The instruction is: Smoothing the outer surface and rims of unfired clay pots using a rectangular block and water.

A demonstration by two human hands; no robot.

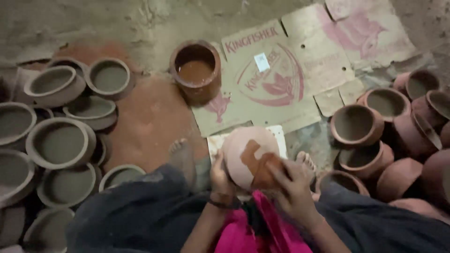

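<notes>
I hold a round clay pot point(246, 152) upside down over my lap, its pale base facing up with a darker red-brown smear across it. My left hand point(220, 180) grips the pot's left side. My right hand point(293, 187) presses a red-brown soaked cloth point(266, 171) against the pot's lower right. Ahead on the floor stands a clay vessel point(195, 70) filled with red-brown liquid.
Several grey unpainted clay bowls point(58, 143) are stacked at the left. Several reddish pots point(356, 124) lie heaped at the right. Flattened cardboard sheets point(276, 79) cover the floor ahead. My bare feet point(180, 150) rest on a red-stained patch of floor.
</notes>
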